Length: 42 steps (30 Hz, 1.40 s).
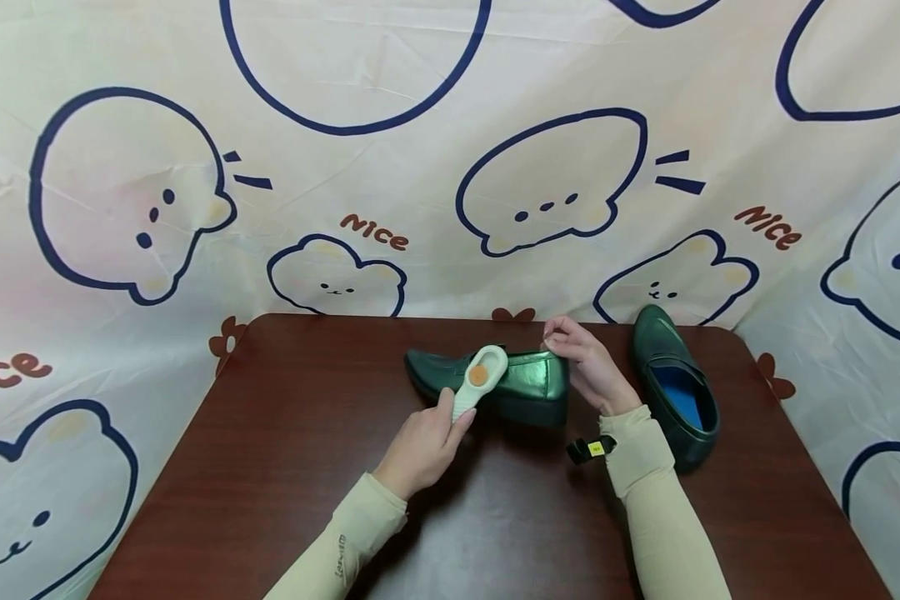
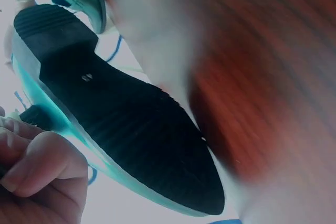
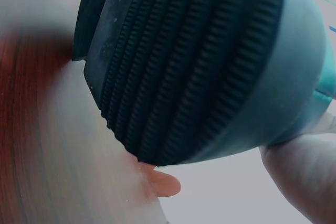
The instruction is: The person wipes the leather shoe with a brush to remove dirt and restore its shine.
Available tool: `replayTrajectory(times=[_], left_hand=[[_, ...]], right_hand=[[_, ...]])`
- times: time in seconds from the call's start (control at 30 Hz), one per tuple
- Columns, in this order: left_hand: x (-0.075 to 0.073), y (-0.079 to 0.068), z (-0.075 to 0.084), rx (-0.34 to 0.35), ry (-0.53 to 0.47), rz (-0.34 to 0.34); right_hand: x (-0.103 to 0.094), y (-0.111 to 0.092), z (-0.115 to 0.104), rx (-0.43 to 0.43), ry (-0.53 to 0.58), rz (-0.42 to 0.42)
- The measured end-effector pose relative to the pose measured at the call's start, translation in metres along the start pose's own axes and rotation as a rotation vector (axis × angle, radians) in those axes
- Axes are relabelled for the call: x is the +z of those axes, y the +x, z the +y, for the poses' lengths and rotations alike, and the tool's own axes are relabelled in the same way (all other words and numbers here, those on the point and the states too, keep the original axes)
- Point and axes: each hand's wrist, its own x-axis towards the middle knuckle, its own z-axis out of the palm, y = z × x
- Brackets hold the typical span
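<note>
Over the far part of the table, a green loafer (image 1: 528, 379) lies toe to the left in the head view. At its heel end, the right hand (image 1: 588, 362) grips the back rim. In the right wrist view the ridged heel (image 3: 194, 66) fills much of the picture, a finger (image 3: 302, 174) against the shoe. The left hand (image 1: 423, 442) pinches the handle of a white tool (image 1: 487, 367) with an orange round spot, its head overlapping the shoe's side. From the left wrist, the dark sole (image 2: 121, 108) shows tilted up beside the left hand (image 2: 42, 171).
A second green loafer (image 1: 678, 392) with a blue insole stands on the right of the brown table (image 1: 285, 467), close by the right forearm. A white printed cloth (image 1: 390, 192) hangs behind the table's far edge and along its sides.
</note>
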Motion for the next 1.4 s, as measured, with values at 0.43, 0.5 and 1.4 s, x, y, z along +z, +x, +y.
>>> replayTrajectory(times=[0.43,0.5,1.4], left_hand=[[-0.004,0.007,0.025,0.133,-0.04,0.006],[-0.002,0.013,0.033,0.162,-0.04,-0.003],[0.007,0.01,0.015,0.044,-0.001,-0.032]], right_hand=[[0.003,0.001,-0.002,0.011,-0.097,0.029],[0.003,0.001,-0.002,0.005,-0.107,0.025],[0.0,-0.005,0.003,0.001,-0.079,-0.002]])
